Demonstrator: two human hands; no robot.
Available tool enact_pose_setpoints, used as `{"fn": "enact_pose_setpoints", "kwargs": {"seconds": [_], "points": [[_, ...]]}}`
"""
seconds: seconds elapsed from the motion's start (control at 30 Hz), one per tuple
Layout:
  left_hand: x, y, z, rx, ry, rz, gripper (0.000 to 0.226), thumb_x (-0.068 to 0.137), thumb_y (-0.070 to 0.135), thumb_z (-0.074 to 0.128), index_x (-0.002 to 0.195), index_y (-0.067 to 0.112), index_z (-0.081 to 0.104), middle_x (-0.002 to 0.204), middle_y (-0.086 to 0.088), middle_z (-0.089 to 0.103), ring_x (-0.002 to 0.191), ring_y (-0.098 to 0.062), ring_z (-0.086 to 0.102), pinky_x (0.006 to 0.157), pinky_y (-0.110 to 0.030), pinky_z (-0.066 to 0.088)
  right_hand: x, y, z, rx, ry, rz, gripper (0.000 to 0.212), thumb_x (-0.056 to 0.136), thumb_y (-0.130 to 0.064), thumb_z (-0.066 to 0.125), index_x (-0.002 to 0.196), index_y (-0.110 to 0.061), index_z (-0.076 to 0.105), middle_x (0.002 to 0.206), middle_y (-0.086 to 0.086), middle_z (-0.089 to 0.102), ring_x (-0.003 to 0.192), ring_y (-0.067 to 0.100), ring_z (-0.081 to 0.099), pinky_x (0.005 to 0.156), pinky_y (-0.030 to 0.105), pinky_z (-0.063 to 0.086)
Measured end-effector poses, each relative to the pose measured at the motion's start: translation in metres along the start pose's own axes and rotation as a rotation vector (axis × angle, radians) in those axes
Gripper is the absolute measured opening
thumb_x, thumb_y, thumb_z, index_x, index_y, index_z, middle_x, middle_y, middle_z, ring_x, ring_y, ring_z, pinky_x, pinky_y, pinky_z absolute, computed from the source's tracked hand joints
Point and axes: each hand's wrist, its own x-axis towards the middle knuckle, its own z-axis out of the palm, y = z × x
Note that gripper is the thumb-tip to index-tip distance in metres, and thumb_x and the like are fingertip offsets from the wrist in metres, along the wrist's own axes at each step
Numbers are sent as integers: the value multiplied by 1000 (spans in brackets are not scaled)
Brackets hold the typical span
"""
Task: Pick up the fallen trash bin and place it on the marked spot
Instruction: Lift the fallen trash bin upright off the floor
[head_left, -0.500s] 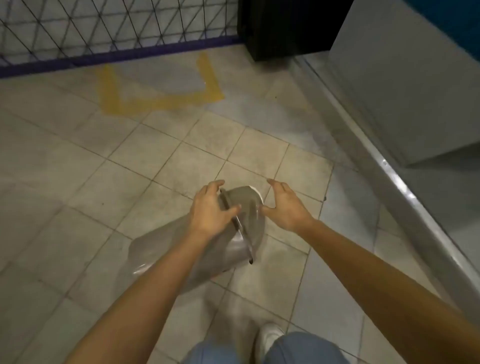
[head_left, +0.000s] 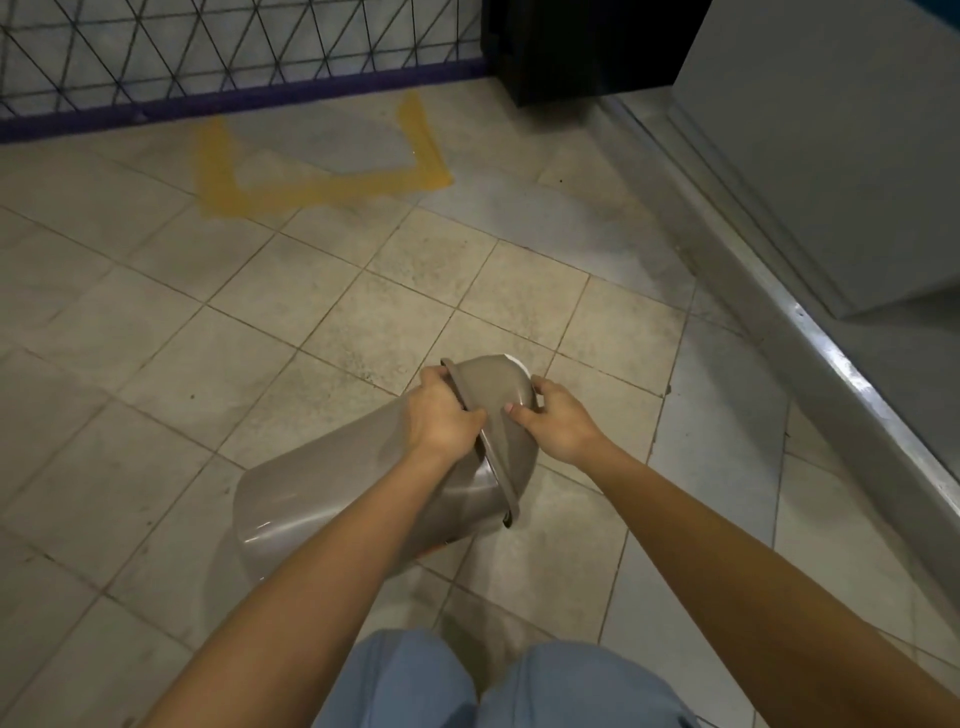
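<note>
A grey-brown plastic trash bin (head_left: 332, 499) lies on its side on the tiled floor, its domed lid end pointing away from me. My left hand (head_left: 441, 415) grips the rim where lid and body meet. My right hand (head_left: 556, 421) presses on the right side of the lid (head_left: 493, 387). The marked spot (head_left: 322, 156) is a yellow painted outline on the floor, far ahead and to the left, by the fence.
A black wire mesh fence with a purple base rail (head_left: 234, 98) runs along the far edge. A black box (head_left: 587, 47) stands at the back. A grey wall with a metal kerb (head_left: 810, 332) runs down the right side. My knees in blue trousers (head_left: 498, 686) are below.
Both hands have closed tighter on the bin's lid end. The view has dropped lower toward the bin, and my knees have come into view.
</note>
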Motion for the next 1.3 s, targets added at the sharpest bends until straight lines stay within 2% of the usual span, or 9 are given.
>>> {"fn": "enact_pose_setpoints", "kwargs": {"seconds": [0.13, 0.37, 0.57, 0.67, 0.8, 0.9, 1.07, 1.17, 1.3], "points": [[5, 0, 5, -112, 9, -102, 58, 70, 14, 73, 121, 9, 46, 85, -8, 64, 84, -27, 66, 77, -34, 55, -1, 2, 4, 60, 9, -14, 55, 89, -32, 58, 134, -7, 42, 134, 12, 52, 119, 28, 52, 98, 35, 45], [0, 4, 7, -278, -3, -207, 41, 70, 10, 74, 100, 15, 46, 87, -8, 64, 61, -23, 68, 51, -34, 58, -6, 6, 4, 81, 24, -16, 54, 88, -31, 58, 135, -8, 42, 132, 9, 54, 106, 18, 55, 80, 23, 42], [-8, -2, 3, -339, 66, -179, 42, 64, 17, 76, 93, 19, 46, 82, -4, 63, 71, -22, 67, 65, -39, 59, -5, 8, 0, 147, -9, 23, 62, 88, -42, 55, 139, -13, 36, 141, 7, 46, 125, 24, 48, 96, 29, 41], [-10, -4, -9, -369, 87, -162, 39, 61, 21, 76, 88, 23, 47, 77, -2, 63, 71, -23, 68, 69, -42, 59, -3, 4, -5, 150, -7, 34, 55, 91, -49, 44, 135, -15, 42, 136, 7, 51, 120, 24, 51, 100, 37, 43], [-12, -1, -31, -446, 117, -148, 35, 63, 18, 76, 92, 22, 55, 65, 3, 60, 54, -10, 62, 55, -31, 57, -3, -3, -10, 160, 40, 5, 45, 97, -44, 29, 129, -18, 47, 128, 4, 55, 107, 16, 52, 89, 29, 38], [-14, 4, -49, -540, 134, -131, 31, 66, 12, 73, 89, 25, 57, 62, 4, 60, 43, 2, 55, 43, -18, 45, -1, -5, -13, 162, 77, 31, 45, 97, -42, 31, 130, -14, 45, 131, 7, 54, 116, 22, 52, 96, 33, 39], [-17, 12, -71, -646, 117, -132, 31, 69, 8, 70, 90, 27, 59, 73, -5, 64, 52, -6, 59, 40, -16, 43, 0, -9, -20, 235, 159, 78, 54, 94, -49, 33, 130, -11, 45, 133, 10, 53, 121, 26, 49, 94, 32, 35], [-15, 14, -79, -706, 125, -135, 35, 68, 5, 69, 98, 21, 63, 65, 0, 63, 41, 2, 55, 37, -14, 40, -1, -10, -23, 327, 92, 178, 72, 88, -65, 28, 136, -12, 40, 138, 11, 49, 126, 29, 46, 106, 43, 36], [-12, 11, -85, -803, 120, -147, 36, 67, 1, 66, 100, 16, 64, 51, 7, 62, 37, -2, 52, 36, -14, 38, -10, -7, -19, 550, -76, 377, 88, 77, -79, 19, 143, -21, 29, 147, 11, 38, 133, 36, 37, 104, 58, 34]]}}
